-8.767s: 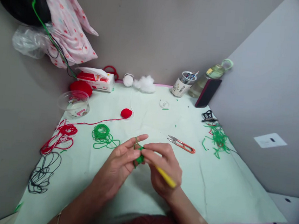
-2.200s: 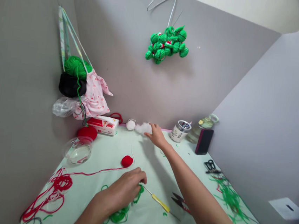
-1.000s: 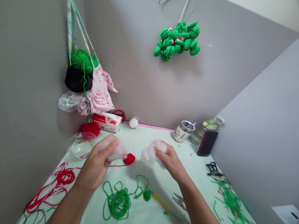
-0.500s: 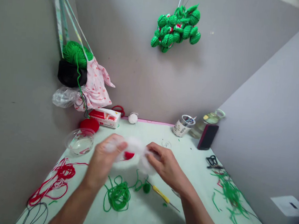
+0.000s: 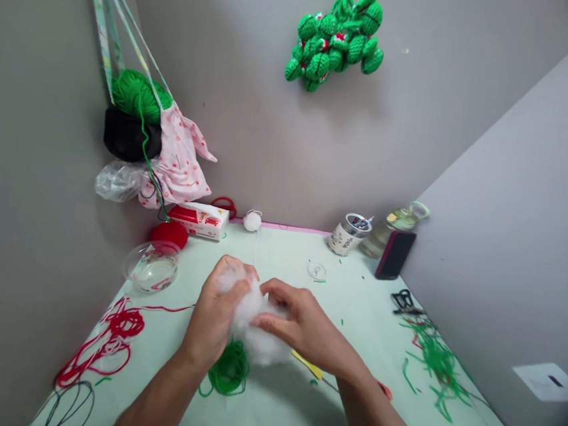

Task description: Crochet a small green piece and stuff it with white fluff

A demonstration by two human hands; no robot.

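Observation:
A loose white clump of fibre stuffing point(image 5: 249, 307) is between my two hands above the table. My left hand point(image 5: 217, 310) is closed around its upper left part. On the other side, my right hand point(image 5: 298, 321) pinches the fluff between thumb and fingers, and part of the clump hangs below that hand. Under the stuffing lies a coil of green yarn point(image 5: 228, 372), partly covered. A crochet hook with a yellow handle point(image 5: 307, 362) rests beneath my right hand, its middle partly hidden by the wrist.
Red yarn point(image 5: 125, 325) and a clear plastic bowl point(image 5: 150, 270) are at left. Behind stand a tissue pack point(image 5: 200, 222), a tin of pens point(image 5: 348, 236), a bottle point(image 5: 387, 233) and a phone point(image 5: 395, 256). Scissors point(image 5: 403, 300) and green yarn scraps point(image 5: 433, 361) lie right. Green crocheted pieces point(image 5: 333, 43) hang above.
My hands have come closer together and slightly lower. The stuffing, stretched between them before, is now bunched up and covers the small green ball and the red piece.

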